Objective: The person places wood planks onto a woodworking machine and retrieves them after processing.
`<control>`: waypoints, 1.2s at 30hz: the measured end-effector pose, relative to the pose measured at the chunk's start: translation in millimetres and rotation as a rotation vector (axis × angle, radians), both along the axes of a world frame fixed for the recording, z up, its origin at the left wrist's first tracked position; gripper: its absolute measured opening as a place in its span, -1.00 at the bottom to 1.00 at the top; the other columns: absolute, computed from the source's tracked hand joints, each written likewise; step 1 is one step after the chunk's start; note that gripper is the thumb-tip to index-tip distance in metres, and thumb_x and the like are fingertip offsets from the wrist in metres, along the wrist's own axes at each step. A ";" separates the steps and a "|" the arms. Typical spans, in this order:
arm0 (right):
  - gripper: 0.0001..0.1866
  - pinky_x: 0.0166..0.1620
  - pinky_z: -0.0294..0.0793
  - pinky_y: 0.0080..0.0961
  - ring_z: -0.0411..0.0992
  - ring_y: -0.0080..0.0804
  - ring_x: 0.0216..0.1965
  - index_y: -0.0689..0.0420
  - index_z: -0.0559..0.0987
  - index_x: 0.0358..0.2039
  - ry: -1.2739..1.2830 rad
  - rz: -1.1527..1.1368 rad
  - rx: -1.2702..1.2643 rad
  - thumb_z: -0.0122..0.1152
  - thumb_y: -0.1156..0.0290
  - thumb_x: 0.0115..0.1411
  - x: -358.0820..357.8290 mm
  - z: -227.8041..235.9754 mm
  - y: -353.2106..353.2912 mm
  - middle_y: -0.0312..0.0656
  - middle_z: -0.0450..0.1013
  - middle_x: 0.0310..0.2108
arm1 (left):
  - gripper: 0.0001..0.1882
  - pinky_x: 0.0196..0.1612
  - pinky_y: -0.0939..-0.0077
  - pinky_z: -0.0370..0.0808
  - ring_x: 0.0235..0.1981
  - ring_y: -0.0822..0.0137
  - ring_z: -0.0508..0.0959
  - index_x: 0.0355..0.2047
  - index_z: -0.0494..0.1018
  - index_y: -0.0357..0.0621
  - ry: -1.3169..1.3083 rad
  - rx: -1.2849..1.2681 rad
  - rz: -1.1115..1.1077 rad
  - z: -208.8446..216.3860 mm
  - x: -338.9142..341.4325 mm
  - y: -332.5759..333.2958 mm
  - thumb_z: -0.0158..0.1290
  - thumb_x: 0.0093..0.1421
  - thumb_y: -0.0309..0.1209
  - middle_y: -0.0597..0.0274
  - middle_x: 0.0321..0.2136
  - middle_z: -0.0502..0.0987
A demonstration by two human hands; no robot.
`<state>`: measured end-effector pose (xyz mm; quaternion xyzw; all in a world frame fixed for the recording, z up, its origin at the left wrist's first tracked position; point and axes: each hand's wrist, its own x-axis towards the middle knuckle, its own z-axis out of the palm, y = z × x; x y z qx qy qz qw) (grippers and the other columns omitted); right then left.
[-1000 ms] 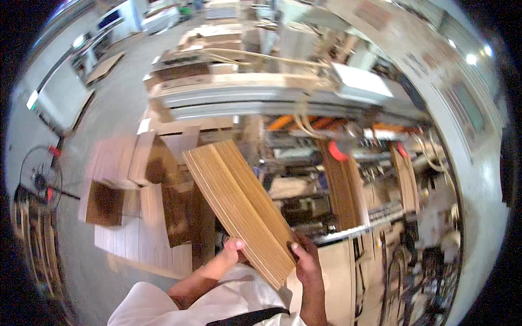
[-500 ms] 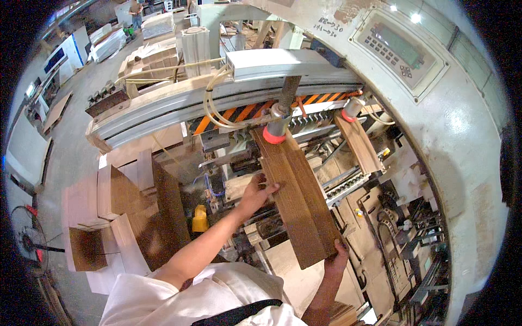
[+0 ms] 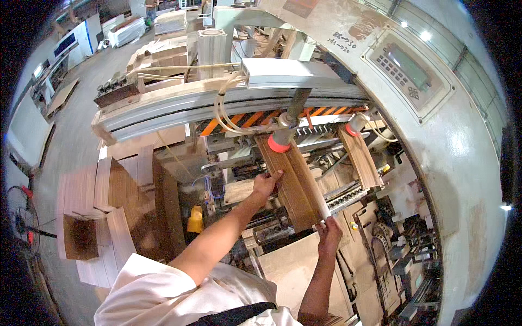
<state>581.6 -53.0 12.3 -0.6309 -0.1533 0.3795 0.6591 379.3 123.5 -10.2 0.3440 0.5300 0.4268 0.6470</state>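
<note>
A long brown wooden board (image 3: 293,190) reaches from the machine toward me, its far end under a metal clamp cylinder with a red rim (image 3: 279,143). My left hand (image 3: 266,185) grips its left edge midway along, thumb on top; the fingers underneath are hidden. At its near right corner my right hand (image 3: 329,232) is closed against the edge, partly hiding that corner. A lengthwise line runs down the board, and I cannot tell whether it is one piece or two. To the right, a narrower board (image 3: 361,157) sits under a second red-rimmed clamp (image 3: 356,125).
Stacked brown boards (image 3: 122,201) stand at my left, beside a yellow foot-pedal-like part (image 3: 196,219). A white machine beam (image 3: 228,111) with hoses crosses ahead. The machine's pale housing (image 3: 462,157) curves along the right, bearing a control panel (image 3: 409,73). A chain (image 3: 348,199) runs past the board.
Two boards that lay offset, one over the other, now look lined up. The near end has moved away from me with my right hand; my left hand has shifted slightly forward along the edge.
</note>
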 end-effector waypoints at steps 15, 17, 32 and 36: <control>-0.11 0.26 0.00 -0.17 0.01 -0.10 0.28 0.10 -0.11 0.31 0.216 0.204 0.141 0.20 0.39 0.07 -75.7 52.7 -15.9 0.01 -0.04 0.29 | -0.21 -0.23 0.24 0.46 -0.37 0.10 0.59 -0.40 0.56 -0.37 0.507 0.003 0.073 -12.5 -3.8 12.5 0.08 -0.08 0.30 -0.04 -0.47 0.58; -0.09 0.26 -0.02 -0.12 0.00 -0.07 0.28 0.12 -0.14 0.32 0.222 0.250 0.175 0.20 0.34 0.08 -75.0 57.4 -7.2 0.04 -0.06 0.29 | -0.22 -0.22 0.26 0.46 -0.35 0.12 0.58 -0.27 0.53 -0.38 0.370 0.077 0.060 -44.9 -4.0 25.6 0.08 -0.03 0.25 -0.02 -0.37 0.58; -0.17 0.24 0.07 -0.10 0.10 -0.10 0.25 0.07 -0.02 0.27 0.292 0.222 0.246 0.21 0.33 0.07 -93.3 47.1 -22.3 -0.01 0.06 0.26 | -0.63 -0.59 0.45 0.33 -0.59 0.41 0.44 -0.22 0.46 -0.37 -0.136 0.113 -0.110 -29.7 -6.6 -1.7 0.02 0.22 -0.23 0.24 -0.54 0.49; -0.16 0.25 0.05 -0.08 0.09 -0.05 0.25 0.03 -0.02 0.28 0.345 0.231 0.285 0.23 0.31 0.06 -87.3 40.0 -31.3 0.01 0.09 0.24 | -0.60 -0.56 0.44 0.34 -0.61 0.39 0.44 -0.24 0.47 -0.39 -0.010 0.218 -0.101 -37.7 -3.2 -9.9 0.02 0.22 -0.19 0.20 -0.55 0.50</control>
